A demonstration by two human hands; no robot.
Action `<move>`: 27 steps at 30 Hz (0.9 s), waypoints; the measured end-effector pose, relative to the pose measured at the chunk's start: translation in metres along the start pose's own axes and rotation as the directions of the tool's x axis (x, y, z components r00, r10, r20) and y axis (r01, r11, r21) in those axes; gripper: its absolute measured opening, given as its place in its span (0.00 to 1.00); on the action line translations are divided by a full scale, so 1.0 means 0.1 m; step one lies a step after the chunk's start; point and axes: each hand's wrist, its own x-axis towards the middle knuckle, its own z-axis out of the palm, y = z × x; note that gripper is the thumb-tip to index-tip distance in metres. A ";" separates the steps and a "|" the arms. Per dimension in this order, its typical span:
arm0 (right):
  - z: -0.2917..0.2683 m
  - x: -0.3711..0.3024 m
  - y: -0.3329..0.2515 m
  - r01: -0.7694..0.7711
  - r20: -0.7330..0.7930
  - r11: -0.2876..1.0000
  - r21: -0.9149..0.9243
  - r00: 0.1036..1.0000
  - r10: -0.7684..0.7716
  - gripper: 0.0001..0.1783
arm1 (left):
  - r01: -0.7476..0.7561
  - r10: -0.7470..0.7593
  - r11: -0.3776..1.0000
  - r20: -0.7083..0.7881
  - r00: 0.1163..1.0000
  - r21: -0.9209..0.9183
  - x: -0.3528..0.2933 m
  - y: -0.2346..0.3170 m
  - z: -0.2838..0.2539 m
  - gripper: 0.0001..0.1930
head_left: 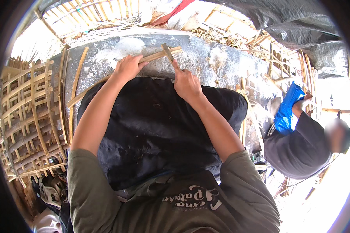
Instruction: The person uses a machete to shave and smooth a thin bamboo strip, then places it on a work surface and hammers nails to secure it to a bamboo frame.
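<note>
My left hand [128, 67] is closed round one end of a split bamboo strip [159, 54], which slants up to the right beyond my fingers. In my right hand [187, 83] is a short, flat-bladed tool that looks like a knife [167, 51], my index finger stretched along it. Its blade crosses the bamboo strip near the strip's far end and seems to touch it. The handle is hidden in my fist. A black cloth [155, 128] covers my lap below both hands.
Grey, white-stained ground [206, 58] lies beyond my knees. Long bamboo strips [78, 73] lie at the left, beside a woven bamboo lattice [31, 116]. At the right sits another person [299, 143] in dark clothes, near a blue plastic bag [287, 110]. Dark sheeting [295, 23] hangs above.
</note>
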 end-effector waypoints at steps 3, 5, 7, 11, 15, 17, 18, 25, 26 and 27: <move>0.00 0.00 -0.02 0.006 0.006 1.000 0.009 1.000 -0.006 0.34 | 0.030 -0.029 1.000 -0.016 0.999 0.009 -0.04 0.01 0.02 0.25; 0.02 0.00 0.01 0.007 0.007 1.000 0.019 1.000 -0.007 0.35 | 0.044 -0.043 0.999 -0.027 0.999 0.018 -0.06 0.02 0.03 0.26; 0.05 0.00 0.01 0.003 0.008 1.000 0.021 1.000 -0.004 0.35 | 0.058 -0.057 0.998 -0.013 0.998 0.017 -0.06 0.03 0.03 0.27; 0.02 0.00 0.00 -0.004 0.031 1.000 0.031 1.000 0.003 0.35 | 0.061 -0.061 0.998 0.002 0.998 0.018 -0.05 0.01 0.05 0.28; 0.00 -0.04 -0.01 0.003 0.026 1.000 0.000 1.000 -0.003 0.36 | 0.060 -0.060 0.998 0.023 0.998 0.032 -0.06 0.04 0.01 0.28; 0.01 -0.04 -0.01 0.017 0.013 1.000 -0.014 1.000 -0.016 0.36 | 0.075 -0.073 0.995 -0.036 0.997 0.067 -0.04 0.05 0.08 0.27; 0.02 -0.04 -0.01 0.021 0.009 1.000 -0.020 1.000 -0.021 0.36 | 0.084 -0.079 0.993 -0.066 0.995 0.084 -0.04 0.05 0.10 0.27; 0.02 -0.05 -0.01 0.009 0.016 1.000 -0.025 1.000 -0.009 0.37 | -0.127 0.200 0.952 -0.253 0.946 0.279 0.03 0.24 0.15 0.29; 0.02 -0.04 -0.01 0.012 0.010 1.000 -0.029 1.000 -0.012 0.37 | -0.052 0.132 0.959 -0.277 0.952 0.278 0.04 0.24 0.17 0.29; 0.03 -0.04 -0.02 0.015 0.004 0.999 -0.033 1.000 -0.015 0.37 | 0.022 0.064 0.961 -0.300 0.952 0.274 0.07 0.23 0.18 0.29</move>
